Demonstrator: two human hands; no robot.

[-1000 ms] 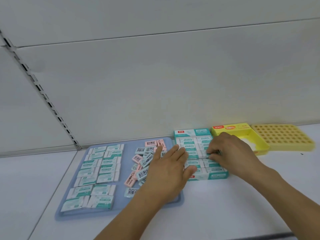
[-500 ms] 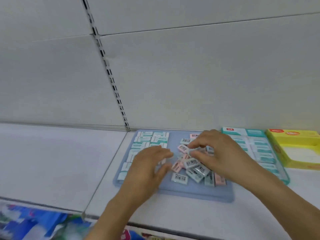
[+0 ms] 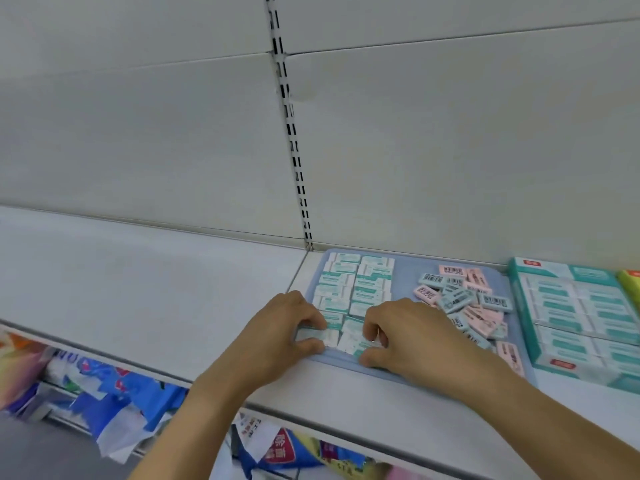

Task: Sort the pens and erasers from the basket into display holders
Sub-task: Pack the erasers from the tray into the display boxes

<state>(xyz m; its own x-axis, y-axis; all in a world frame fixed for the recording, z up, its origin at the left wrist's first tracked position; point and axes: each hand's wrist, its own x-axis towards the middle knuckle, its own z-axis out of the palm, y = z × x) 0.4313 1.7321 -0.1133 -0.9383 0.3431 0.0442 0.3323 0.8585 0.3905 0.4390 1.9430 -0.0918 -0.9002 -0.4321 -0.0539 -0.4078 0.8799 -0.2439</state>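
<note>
While both hands worked at the near edge of the blue tray point(image 3: 408, 268) on the white shelf point(image 3: 145, 271), the left hand point(image 3: 277, 336) pinched a teal-and-white eraser point(image 3: 317, 336) between thumb and curled fingers at the tray's near left corner. Just beside it, the right hand point(image 3: 412, 336) curled its fingers and thumb round another eraser of the same kind point(image 3: 353, 341). Behind the hands, more teal-and-white erasers point(image 3: 356, 282) lay in two neat columns on the tray, and a loose heap of pink and pale blue erasers point(image 3: 467, 303) lay to their right. A teal box point(image 3: 575, 313) packed with erasers sat right of the tray, with a yellow box point(image 3: 632, 282) at the frame's edge.
</note>
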